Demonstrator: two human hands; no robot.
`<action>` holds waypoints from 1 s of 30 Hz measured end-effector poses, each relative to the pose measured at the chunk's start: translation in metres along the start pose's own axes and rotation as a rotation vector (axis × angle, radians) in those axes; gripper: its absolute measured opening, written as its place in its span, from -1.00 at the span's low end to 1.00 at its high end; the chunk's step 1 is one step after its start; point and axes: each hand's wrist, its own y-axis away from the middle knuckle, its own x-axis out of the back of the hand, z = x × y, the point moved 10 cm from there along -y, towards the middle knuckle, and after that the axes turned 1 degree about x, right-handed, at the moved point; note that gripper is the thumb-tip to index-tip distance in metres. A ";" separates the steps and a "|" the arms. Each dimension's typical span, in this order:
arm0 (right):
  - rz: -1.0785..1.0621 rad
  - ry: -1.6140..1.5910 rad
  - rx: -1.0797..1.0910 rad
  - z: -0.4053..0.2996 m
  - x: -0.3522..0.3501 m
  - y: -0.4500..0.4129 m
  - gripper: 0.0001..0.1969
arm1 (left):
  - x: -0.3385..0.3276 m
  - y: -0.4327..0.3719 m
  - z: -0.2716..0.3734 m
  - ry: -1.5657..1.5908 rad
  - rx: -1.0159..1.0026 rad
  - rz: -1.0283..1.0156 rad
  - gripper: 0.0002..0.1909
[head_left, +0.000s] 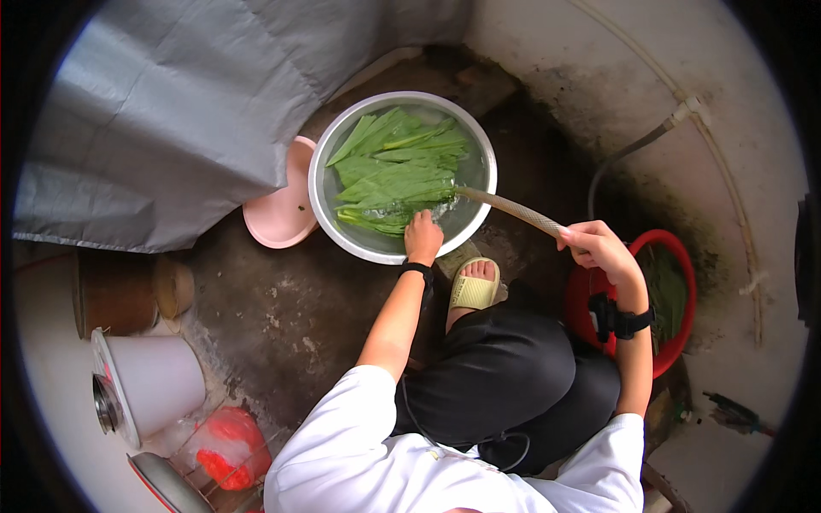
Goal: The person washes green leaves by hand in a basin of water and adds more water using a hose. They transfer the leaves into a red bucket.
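A wide metal basin (402, 260) on the floor holds water and long green leaves (397, 176) lying in a bundle. My left hand (423, 236) is over the basin's near side with its fingertips at the water beside the leaf stems; whether it grips any of them is hidden. Closed around a braided hose (519, 213), my right hand (593, 247) is to the right of the basin. The hose's open end points into the basin at the leaves, and the water is disturbed there.
A pink plastic basin (276, 221) sits left, partly under a grey sheet (192, 128). On the right, a red basket (686, 301) with green leaves stands near the wall and a pipe. Lidded buckets (160, 378) and a red plastic bag (234, 449) are at lower left. My sandalled foot (476, 282) is near.
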 end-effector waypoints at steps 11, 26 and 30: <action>0.061 0.113 -0.123 0.036 -0.009 -0.031 -0.65 | 0.031 0.004 0.026 0.312 -0.150 0.197 -0.60; 0.489 0.298 0.300 -0.037 0.111 -0.018 -0.69 | 0.011 -0.002 0.051 0.627 -0.233 0.093 -0.71; 0.939 0.077 0.331 -0.082 0.221 0.036 -0.59 | 0.007 0.010 0.046 0.501 -0.310 0.106 -0.68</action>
